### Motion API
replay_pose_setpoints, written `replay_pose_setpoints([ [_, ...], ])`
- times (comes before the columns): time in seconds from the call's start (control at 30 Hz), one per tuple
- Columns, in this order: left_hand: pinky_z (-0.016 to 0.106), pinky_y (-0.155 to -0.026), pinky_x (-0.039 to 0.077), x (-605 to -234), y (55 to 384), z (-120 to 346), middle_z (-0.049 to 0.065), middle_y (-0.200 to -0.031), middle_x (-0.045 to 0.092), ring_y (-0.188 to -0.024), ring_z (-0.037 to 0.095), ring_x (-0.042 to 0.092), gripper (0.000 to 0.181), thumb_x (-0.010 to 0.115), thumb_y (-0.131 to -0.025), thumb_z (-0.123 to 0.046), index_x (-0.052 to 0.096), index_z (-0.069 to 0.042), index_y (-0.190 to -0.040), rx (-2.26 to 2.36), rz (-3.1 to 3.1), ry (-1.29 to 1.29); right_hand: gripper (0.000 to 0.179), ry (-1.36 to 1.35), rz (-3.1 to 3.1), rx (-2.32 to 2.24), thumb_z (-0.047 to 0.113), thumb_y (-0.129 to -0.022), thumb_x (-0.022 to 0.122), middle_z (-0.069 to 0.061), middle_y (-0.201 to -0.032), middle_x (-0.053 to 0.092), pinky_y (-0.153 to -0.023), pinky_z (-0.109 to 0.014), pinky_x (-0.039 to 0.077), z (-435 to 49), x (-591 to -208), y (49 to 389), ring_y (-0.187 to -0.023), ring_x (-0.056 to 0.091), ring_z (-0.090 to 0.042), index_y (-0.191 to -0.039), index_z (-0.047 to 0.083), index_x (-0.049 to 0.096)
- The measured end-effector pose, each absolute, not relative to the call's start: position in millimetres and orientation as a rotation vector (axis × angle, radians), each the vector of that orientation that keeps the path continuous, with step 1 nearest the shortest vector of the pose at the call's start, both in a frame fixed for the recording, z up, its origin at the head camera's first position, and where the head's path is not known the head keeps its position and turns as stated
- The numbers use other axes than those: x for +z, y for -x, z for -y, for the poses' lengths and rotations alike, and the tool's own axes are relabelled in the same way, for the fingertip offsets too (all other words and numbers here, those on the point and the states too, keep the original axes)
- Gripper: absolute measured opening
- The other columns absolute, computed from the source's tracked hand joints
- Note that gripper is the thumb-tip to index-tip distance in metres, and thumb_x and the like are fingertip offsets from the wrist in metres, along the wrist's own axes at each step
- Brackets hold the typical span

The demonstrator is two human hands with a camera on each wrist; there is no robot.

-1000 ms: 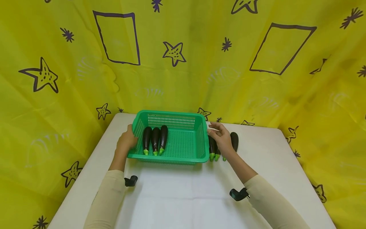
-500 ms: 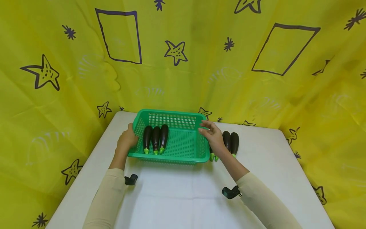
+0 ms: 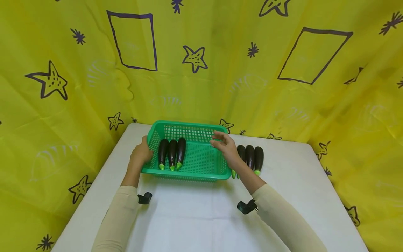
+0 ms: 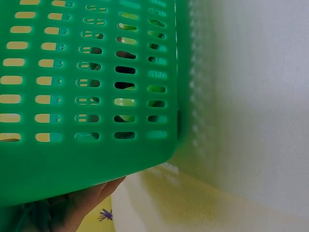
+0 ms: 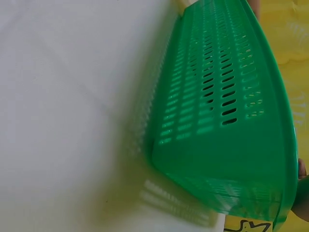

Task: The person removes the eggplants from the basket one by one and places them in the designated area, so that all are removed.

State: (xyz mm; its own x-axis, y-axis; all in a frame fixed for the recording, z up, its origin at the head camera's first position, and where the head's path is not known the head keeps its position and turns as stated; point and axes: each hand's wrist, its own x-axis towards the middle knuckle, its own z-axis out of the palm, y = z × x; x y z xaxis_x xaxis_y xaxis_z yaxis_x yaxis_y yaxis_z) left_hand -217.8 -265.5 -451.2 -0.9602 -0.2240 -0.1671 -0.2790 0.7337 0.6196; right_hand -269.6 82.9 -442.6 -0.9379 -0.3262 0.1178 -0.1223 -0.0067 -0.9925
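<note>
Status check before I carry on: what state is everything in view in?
Green basket: right way up, partly filled.
Eggplants inside: three, lying side by side.
Eggplants outside: lying beside the basket, partly hidden.
Left hand: gripping the basket's left end.
Right hand: over the basket, holding nothing.

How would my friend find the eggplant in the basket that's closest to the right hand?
On the white table sits a green basket. Inside, three eggplants lie side by side at its left end. Pick the rightmost eggplant: bare basket floor lies directly to its right, while the other two each have an eggplant there.
</note>
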Motion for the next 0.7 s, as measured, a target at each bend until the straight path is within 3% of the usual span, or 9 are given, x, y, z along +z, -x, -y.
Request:
replay_pose_setpoints([
  [0.27,0.063,-0.089,0.050,-454,219,265,0.041,-0.140,0.051,-0.111,0.052,0.060,0.070,0.051,-0.105,-0.009,0.014,0.001,-0.164,1.047,-2.840,0.409,0.054,0.505,-2.029,-2.036,0.004,-0.105,0.063,-0.034,-0.149,0.044,-0.110,-0.053,0.044,-66,-441,275,-0.131,0.053,-0.045,-0.153,-0.007,0.041],
  [0.47,0.063,-0.088,0.050,-454,219,266,0.040,-0.139,0.052,-0.109,0.051,0.060,0.070,0.051,-0.104,-0.009,0.015,0.002,-0.163,1.041,-2.848,0.401,0.053,0.459,-2.047,-1.984,0.006,-0.104,0.066,-0.030,-0.147,0.049,-0.106,-0.044,0.049,-51,-441,277,-0.132,0.055,-0.041,-0.152,-0.005,0.045],
  [0.7,0.064,-0.090,0.049,-451,218,265,0.041,-0.140,0.051,-0.112,0.053,0.059,0.070,0.051,-0.105,-0.009,0.014,0.002,-0.164,1.051,-2.842,0.407,0.054,0.468,-2.023,-1.919,0.007,-0.103,0.066,-0.033,-0.148,0.048,-0.106,-0.046,0.049,-38,-443,280,-0.132,0.054,-0.040,-0.152,-0.006,0.045],
])
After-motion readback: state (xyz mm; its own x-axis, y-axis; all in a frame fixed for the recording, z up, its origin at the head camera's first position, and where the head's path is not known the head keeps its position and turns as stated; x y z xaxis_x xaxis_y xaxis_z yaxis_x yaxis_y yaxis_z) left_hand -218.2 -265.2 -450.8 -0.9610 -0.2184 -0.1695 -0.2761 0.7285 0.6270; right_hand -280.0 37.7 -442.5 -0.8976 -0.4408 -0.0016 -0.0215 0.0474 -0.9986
